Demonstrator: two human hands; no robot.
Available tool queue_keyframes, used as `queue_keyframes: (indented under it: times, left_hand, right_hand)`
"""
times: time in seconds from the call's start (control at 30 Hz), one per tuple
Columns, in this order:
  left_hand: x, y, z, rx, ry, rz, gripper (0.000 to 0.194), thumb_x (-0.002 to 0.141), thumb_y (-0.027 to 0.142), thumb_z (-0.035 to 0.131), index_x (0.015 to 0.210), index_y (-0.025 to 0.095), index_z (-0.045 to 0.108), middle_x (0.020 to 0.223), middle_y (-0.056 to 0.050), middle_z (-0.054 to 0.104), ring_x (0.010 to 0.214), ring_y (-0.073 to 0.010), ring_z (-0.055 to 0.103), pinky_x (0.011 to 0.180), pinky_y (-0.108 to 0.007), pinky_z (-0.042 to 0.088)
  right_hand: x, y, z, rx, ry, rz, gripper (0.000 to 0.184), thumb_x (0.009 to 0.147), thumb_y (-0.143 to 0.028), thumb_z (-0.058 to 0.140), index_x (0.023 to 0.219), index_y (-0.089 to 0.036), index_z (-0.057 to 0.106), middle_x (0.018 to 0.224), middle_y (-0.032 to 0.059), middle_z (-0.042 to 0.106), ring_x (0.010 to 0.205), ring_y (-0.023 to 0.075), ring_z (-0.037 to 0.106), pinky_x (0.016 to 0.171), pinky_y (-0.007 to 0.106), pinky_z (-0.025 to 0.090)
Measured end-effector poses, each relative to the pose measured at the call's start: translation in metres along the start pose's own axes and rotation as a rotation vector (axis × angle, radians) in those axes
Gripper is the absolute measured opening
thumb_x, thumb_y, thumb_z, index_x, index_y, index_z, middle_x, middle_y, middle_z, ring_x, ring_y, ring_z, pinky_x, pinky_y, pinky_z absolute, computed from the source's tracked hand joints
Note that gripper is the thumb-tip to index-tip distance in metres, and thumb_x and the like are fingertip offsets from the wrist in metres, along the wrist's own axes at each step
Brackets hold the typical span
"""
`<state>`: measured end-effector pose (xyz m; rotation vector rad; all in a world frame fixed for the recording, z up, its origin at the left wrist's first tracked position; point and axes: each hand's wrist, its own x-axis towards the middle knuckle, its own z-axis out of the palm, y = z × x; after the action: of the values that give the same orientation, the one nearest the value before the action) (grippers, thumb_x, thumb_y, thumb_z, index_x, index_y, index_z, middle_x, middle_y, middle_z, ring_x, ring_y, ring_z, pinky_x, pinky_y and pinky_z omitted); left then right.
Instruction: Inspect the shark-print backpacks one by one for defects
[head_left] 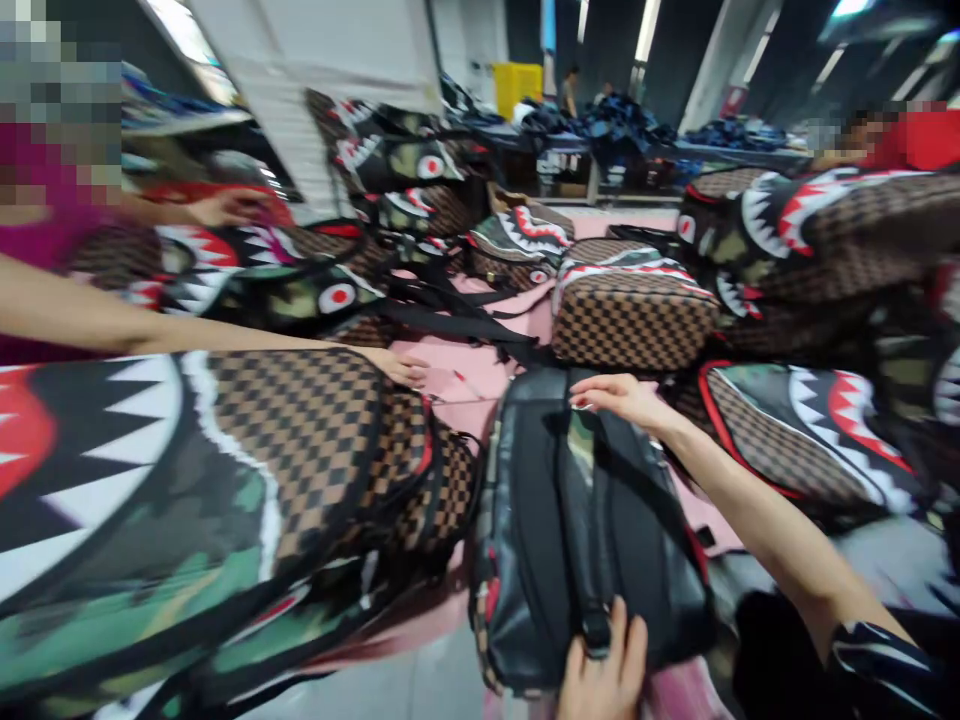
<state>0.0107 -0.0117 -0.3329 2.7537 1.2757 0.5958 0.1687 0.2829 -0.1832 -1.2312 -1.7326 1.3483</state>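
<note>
A black backpack (525,480) lies in front of me with its strap side up, its edges showing some checkered and red parts. My left hand (606,665) is at its near end, fingers closed around a black shoulder strap (600,520) by the buckle. Over the far end is my right hand (619,397), with fingertips and thumb pinched together close to the strap's top. What lies between those fingertips is too small and blurred to name. Left of the backpack rests a large camouflage and checkered shark-mouth bag (315,450).
A co-worker's arm (225,335) reaches in from the left, hand near a pink surface (442,370). A brown checkered bag (634,315) stands beyond the backpack. More shark-mouth bags (817,430) lie at right. A yellow crate (517,85) is at the back.
</note>
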Motion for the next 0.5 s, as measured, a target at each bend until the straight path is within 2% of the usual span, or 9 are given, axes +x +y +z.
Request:
queue_keyframes:
  times: [0.07, 0.13, 0.17, 0.23, 0.27, 0.33, 0.4, 0.5]
  left_hand:
    - [-0.002, 0.008, 0.002, 0.026, 0.036, -0.100, 0.051, 0.086, 0.021, 0.051, 0.137, 0.027, 0.043, 0.133, -0.010, 0.052, 0.110, -0.0244, 0.058, 0.079, -0.039, 0.049]
    - [-0.002, 0.013, -0.001, 0.046, 0.069, -0.141, 0.051, 0.086, 0.021, 0.050, 0.136, 0.026, 0.044, 0.135, -0.007, 0.050, 0.113, -0.0227, 0.056, 0.086, -0.037, 0.045]
    - [-0.001, 0.014, -0.004, 0.049, 0.068, -0.135, 0.050, 0.085, 0.021, 0.049, 0.135, 0.026, 0.045, 0.136, -0.007, 0.050, 0.115, -0.0228, 0.054, 0.088, -0.036, 0.043]
    - [0.002, 0.015, -0.011, 0.073, 0.063, -0.134, 0.048, 0.085, 0.019, 0.048, 0.132, 0.025, 0.049, 0.135, -0.006, 0.051, 0.117, -0.0227, 0.053, 0.088, -0.036, 0.040]
    - [0.004, 0.016, -0.014, 0.093, 0.055, -0.140, 0.046, 0.085, 0.017, 0.046, 0.131, 0.025, 0.051, 0.134, -0.006, 0.052, 0.116, -0.0226, 0.053, 0.088, -0.036, 0.040]
    - [0.008, 0.019, -0.022, 0.145, 0.049, -0.146, 0.046, 0.084, 0.013, 0.043, 0.128, 0.024, 0.054, 0.132, -0.005, 0.054, 0.114, -0.0222, 0.055, 0.088, -0.036, 0.039]
    - [0.011, 0.023, -0.027, 0.206, 0.037, -0.145, 0.049, 0.083, 0.008, 0.041, 0.127, 0.023, 0.055, 0.132, -0.005, 0.054, 0.110, -0.0216, 0.057, 0.087, -0.036, 0.038]
    - [0.014, 0.028, -0.031, 0.296, 0.008, -0.125, 0.049, 0.083, 0.007, 0.039, 0.127, 0.023, 0.055, 0.133, -0.004, 0.053, 0.102, -0.0214, 0.060, 0.085, -0.037, 0.037]
  right_hand:
    - [-0.083, 0.011, -0.055, -0.136, 0.277, 0.036, 0.034, 0.084, -0.038, 0.055, 0.107, -0.014, 0.064, 0.098, 0.0097, 0.069, 0.091, 0.0198, 0.063, 0.082, 0.033, 0.048]
    - [-0.158, 0.032, -0.093, -0.340, 0.536, 0.164, 0.035, 0.085, -0.037, 0.050, 0.108, -0.013, 0.063, 0.093, 0.0109, 0.069, 0.087, 0.0204, 0.064, 0.079, 0.033, 0.049]
    - [-0.188, 0.046, -0.103, -0.436, 0.596, 0.224, 0.034, 0.085, -0.035, 0.048, 0.106, -0.012, 0.063, 0.090, 0.0117, 0.069, 0.084, 0.0211, 0.064, 0.076, 0.033, 0.050]
    - [-0.225, 0.076, -0.105, -0.476, 0.586, 0.274, 0.034, 0.087, -0.032, 0.043, 0.103, -0.010, 0.063, 0.083, 0.0127, 0.069, 0.074, 0.0222, 0.065, 0.068, 0.034, 0.051]
    - [-0.232, 0.092, -0.098, -0.470, 0.545, 0.268, 0.034, 0.087, -0.030, 0.041, 0.102, -0.010, 0.064, 0.082, 0.0122, 0.069, 0.071, 0.0219, 0.065, 0.066, 0.034, 0.051]
    - [-0.228, 0.118, -0.074, -0.469, 0.448, 0.223, 0.029, 0.086, -0.024, 0.042, 0.097, -0.012, 0.066, 0.086, 0.0111, 0.070, 0.076, 0.0217, 0.066, 0.072, 0.033, 0.051]
    - [-0.212, 0.138, -0.049, -0.505, 0.389, 0.174, 0.028, 0.083, -0.016, 0.044, 0.099, -0.012, 0.066, 0.103, 0.0117, 0.068, 0.096, 0.0225, 0.063, 0.088, 0.034, 0.046]
    - [-0.192, 0.161, -0.025, -0.574, 0.353, 0.148, 0.036, 0.079, -0.006, 0.043, 0.108, -0.010, 0.063, 0.121, 0.0148, 0.059, 0.115, 0.0240, 0.052, 0.100, 0.035, 0.037]
